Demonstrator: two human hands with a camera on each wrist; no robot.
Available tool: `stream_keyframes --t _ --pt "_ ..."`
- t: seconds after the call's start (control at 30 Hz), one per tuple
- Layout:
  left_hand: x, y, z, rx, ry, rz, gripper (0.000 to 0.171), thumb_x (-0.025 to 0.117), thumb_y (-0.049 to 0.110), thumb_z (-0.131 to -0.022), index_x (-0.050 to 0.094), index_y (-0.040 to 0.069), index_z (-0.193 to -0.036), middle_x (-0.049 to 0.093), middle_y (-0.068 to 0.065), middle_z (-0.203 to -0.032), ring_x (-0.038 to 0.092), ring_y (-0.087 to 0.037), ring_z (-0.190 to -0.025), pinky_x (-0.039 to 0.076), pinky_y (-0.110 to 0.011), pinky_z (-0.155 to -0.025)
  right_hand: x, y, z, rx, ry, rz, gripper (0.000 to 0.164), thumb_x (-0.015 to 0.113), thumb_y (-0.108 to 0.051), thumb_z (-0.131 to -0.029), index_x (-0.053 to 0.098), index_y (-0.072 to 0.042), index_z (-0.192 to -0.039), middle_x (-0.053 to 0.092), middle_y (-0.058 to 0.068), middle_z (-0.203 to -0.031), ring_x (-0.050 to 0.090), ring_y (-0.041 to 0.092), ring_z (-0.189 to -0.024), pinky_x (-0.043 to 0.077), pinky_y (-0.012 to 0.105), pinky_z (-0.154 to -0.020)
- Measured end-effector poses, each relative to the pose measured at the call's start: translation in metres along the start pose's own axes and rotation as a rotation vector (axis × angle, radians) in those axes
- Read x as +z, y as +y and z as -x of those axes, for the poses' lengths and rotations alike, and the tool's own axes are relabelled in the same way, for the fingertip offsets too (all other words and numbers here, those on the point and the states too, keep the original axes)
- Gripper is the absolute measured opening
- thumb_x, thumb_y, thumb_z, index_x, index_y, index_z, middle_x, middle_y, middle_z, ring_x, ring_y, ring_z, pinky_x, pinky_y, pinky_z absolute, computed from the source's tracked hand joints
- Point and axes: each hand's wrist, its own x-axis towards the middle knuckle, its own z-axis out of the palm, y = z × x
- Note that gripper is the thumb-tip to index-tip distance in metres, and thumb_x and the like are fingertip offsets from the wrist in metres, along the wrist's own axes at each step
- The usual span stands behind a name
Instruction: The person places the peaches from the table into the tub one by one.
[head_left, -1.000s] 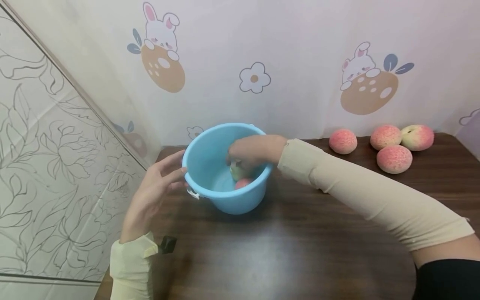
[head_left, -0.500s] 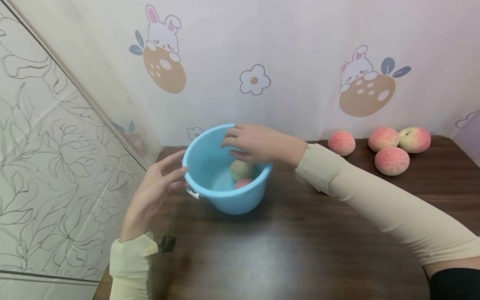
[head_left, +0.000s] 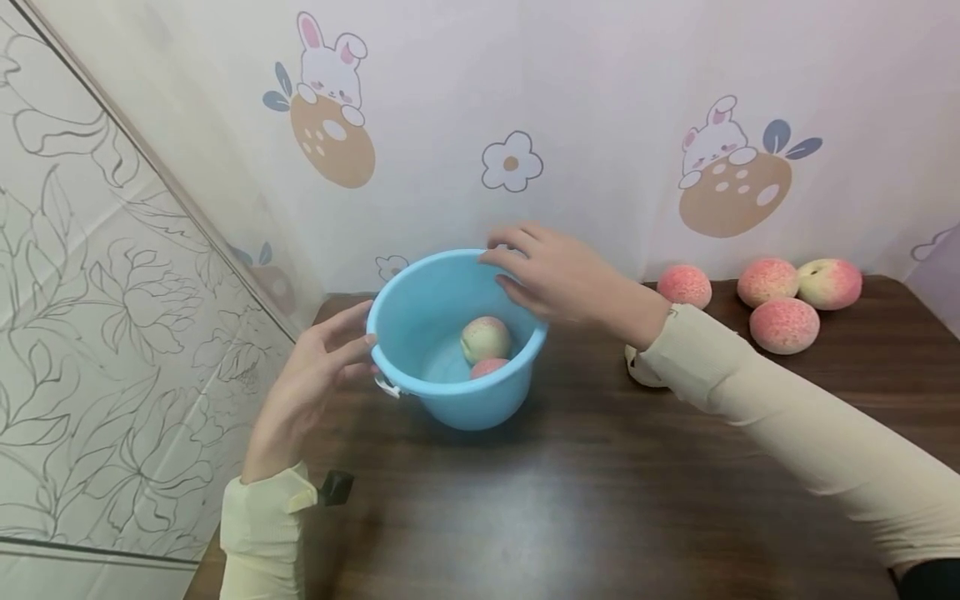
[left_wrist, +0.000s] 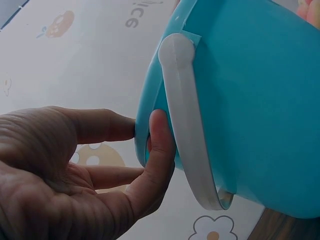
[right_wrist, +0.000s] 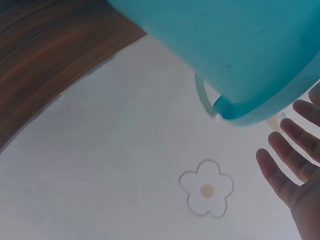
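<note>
A light blue bucket (head_left: 465,408) stands upright on the dark wooden table, with two peaches inside. The upper peach (head_left: 486,340) is pale green and pink; of the pink peach (head_left: 489,367) below it, only part shows above the near wall. My left hand (head_left: 315,375) pinches the bucket's left rim between thumb and fingers, beside the white handle (left_wrist: 185,115) that hangs down in the left wrist view. Over the bucket's right rim hovers my right hand (head_left: 558,275), holding nothing. Its spread fingers (right_wrist: 285,155) show in the right wrist view.
Several peaches lie at the table's back right, among them a lone peach (head_left: 685,287) and a front peach (head_left: 784,326). Behind the table rises a patterned wall (head_left: 600,125). A tiled wall (head_left: 112,333) borders the left side.
My right hand has let go of the pale green peach inside the bucket and has risen out to the right. The left hand has stayed on the rim.
</note>
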Motion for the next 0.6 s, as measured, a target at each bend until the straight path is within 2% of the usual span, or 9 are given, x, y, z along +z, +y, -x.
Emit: stream_keyframes --t 0.27,0.6 --pt "0.0 0.0 0.0 0.008 0.001 -0.003 0.056 0.065 0.013 -0.102 0.048 0.011 -0.156 0.051 -0.012 -0.157 0.074 -0.024 -0.113 0.066 -0.033 -0.091 -0.011 0.009 0.024 0.059 0.071 0.033 0.034 0.065 -0.013 -0.099 0.067 -0.004 -0.132 0.066 0.019 -0.13 0.063 0.038 -0.117 0.061 0.052 -0.095" --pt "0.0 -0.001 0.0 0.01 0.0 -0.001 0.056 0.065 0.012 -0.102 0.049 0.01 -0.155 0.053 -0.014 -0.154 0.074 -0.02 -0.107 0.066 -0.032 -0.091 -0.013 0.031 0.059 0.158 0.128 0.093 0.031 0.063 -0.008 -0.098 0.067 0.0 -0.128 0.066 0.021 -0.129 0.065 0.04 -0.118 0.06 0.056 -0.097"
